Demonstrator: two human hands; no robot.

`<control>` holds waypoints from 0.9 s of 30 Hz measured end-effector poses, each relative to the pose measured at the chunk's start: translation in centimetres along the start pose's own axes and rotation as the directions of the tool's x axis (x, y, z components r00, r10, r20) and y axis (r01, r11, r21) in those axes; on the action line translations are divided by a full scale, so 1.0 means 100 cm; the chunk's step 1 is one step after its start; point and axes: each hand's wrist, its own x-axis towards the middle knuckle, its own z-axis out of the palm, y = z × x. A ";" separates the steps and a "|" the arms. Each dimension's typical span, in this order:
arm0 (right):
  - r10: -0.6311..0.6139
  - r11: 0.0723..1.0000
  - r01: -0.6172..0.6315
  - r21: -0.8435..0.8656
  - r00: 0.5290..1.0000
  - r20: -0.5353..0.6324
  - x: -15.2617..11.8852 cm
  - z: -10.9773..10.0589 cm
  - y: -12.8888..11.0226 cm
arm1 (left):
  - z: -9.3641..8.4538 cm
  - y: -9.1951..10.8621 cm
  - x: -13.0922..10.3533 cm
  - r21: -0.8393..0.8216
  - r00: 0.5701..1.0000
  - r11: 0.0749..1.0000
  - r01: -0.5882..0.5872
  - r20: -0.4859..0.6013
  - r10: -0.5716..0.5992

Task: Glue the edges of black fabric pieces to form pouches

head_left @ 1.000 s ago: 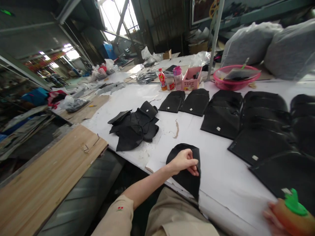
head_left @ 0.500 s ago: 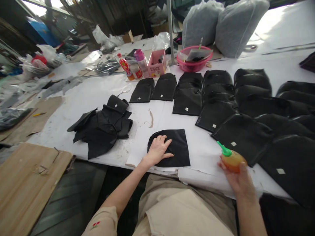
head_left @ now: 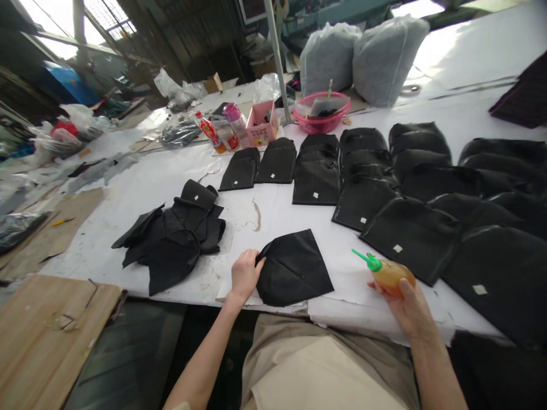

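My left hand pinches the left edge of a black fabric piece, which lies on the white-covered table just in front of me. That piece has a rounded left end and a straight right edge. In my right hand is a squeeze bottle of amber liquid, its green nozzle pointing left and held beside the fabric piece. To the left lies a loose heap of black pieces. Overlapping rows of black pieces with small pale tags spread across the right side.
Behind the rows stand a pink basket, a pink box, a red-labelled bottle and a pink-capped bottle. A metal pole rises near them. Two stuffed grey bags stand farther back. A wooden board is at lower left.
My left hand has gone from lying flat on the black piece to gripping its left edge, and the piece has turned slightly. The squeeze bottle has tilted further, nozzle lower and leftward.
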 end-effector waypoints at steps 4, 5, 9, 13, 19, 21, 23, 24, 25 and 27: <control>-0.011 1.000 0.011 0.007 1.000 -0.013 -0.002 0.002 -0.001 | 0.004 -0.006 -0.003 -0.029 0.998 0.999 0.041 0.053 -0.039; -0.014 1.000 0.014 0.009 1.000 -0.014 -0.003 0.002 -0.001 | 0.002 -0.008 -0.006 -0.065 0.993 0.995 0.069 0.101 -0.062; -0.007 1.000 0.007 0.008 1.000 -0.004 -0.003 0.005 -0.003 | -0.009 -0.014 -0.025 -0.095 0.959 0.981 0.167 0.248 -0.139; -0.013 1.000 0.013 -0.003 1.000 -0.004 -0.002 0.006 -0.004 | -0.007 -0.010 -0.042 0.059 0.997 0.996 0.066 0.048 -0.069; -0.006 1.000 0.006 0.001 1.000 -0.013 -0.003 0.007 -0.005 | 0.012 -0.004 -0.046 0.110 0.994 0.994 0.027 -0.104 -0.015; -0.008 1.000 0.008 0.008 1.000 -0.010 -0.003 0.007 -0.005 | 0.016 -0.005 -0.045 0.019 0.989 0.999 0.028 -0.142 -0.025; -0.010 1.000 0.010 0.015 1.000 -0.006 -0.003 0.007 -0.005 | 0.018 -0.006 -0.045 -0.069 0.983 0.995 0.069 -0.168 -0.080; -0.012 1.000 0.012 0.018 1.000 -0.005 -0.003 0.007 -0.005 | 0.018 -0.007 -0.044 -0.097 0.980 0.991 0.095 -0.167 -0.111; -0.011 1.000 0.011 0.019 1.000 -0.004 -0.003 0.007 -0.004 | 0.017 -0.008 -0.044 -0.109 0.978 0.987 0.119 -0.161 -0.135; -0.004 1.000 0.004 0.017 1.000 -0.005 -0.002 0.006 -0.003 | 0.015 -0.009 -0.045 -0.083 0.976 0.987 0.141 -0.155 -0.153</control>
